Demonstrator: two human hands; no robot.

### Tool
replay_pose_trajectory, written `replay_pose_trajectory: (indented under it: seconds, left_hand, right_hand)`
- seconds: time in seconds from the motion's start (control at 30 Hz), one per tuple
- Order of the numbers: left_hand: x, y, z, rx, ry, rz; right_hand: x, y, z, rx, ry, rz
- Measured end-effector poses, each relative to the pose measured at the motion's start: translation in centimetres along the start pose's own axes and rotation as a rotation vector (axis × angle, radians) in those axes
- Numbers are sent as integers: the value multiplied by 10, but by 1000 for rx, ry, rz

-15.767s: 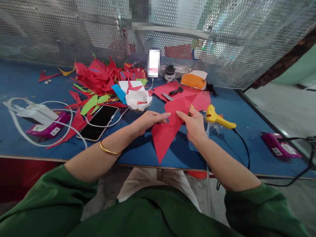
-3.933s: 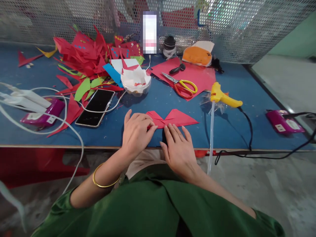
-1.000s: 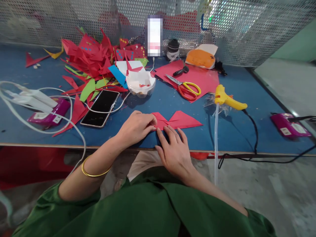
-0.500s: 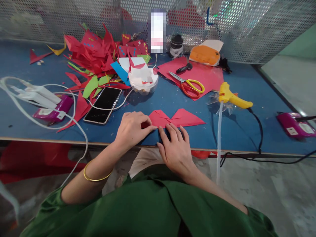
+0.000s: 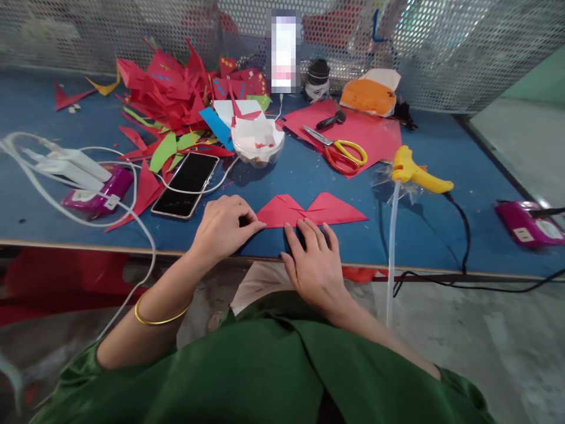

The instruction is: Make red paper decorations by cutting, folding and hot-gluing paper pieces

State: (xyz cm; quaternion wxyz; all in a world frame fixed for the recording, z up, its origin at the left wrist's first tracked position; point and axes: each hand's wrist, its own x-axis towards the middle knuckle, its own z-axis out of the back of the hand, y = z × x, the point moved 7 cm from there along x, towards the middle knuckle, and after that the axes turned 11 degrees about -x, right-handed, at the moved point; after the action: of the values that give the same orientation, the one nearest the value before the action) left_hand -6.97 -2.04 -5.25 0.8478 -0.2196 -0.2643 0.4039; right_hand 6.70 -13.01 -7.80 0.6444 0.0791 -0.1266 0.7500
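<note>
Lying flat on the desk (image 5: 260, 188), the folded red paper (image 5: 338, 210) is pinched at its left end by the left hand (image 5: 225, 227) and pressed by the right hand's (image 5: 315, 262) spread fingers; no writing can be read.

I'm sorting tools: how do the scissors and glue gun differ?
The scissors have one red and one yellow handle; the glue gun has a yellow body. The scissors are cordless; the glue gun trails a black cord. The scissors lie mostly on red paper; the glue gun lies beside it. Both lie unheld.
</note>
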Motion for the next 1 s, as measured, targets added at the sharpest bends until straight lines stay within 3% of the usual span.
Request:
replay_pose_trajectory:
  seconds: [0.23, 0.33, 0.4, 0.5, 0.63, 0.77, 1.0]
  left_hand:
    - [-12, 5, 19, 82, -47, -7]
    - [-28, -13, 27, 172, -223, -22]
    - [-40, -34, 20, 177, -281, -129]
    - [-52, -63, -16, 167, -92, -372]
    - [-56, -66, -46, 246, 51, -399]
    - [-59, -60, -49, 323, 73, -378]
    - [-74, -51, -31, 433, -25, -316]
  right_hand:
    - [0, 0, 1, -2, -4, -3]
    - [1, 1, 1, -2, -14, 2]
    - [1, 1, 0, -3, -22, 4]
    - [0, 0, 0, -5, -29, 9]
    - [-1, 1, 0, -15, -29, 21]
    - [-1, 1, 0, -27, -21, 23]
    - [0, 0, 0, -14, -5, 8]
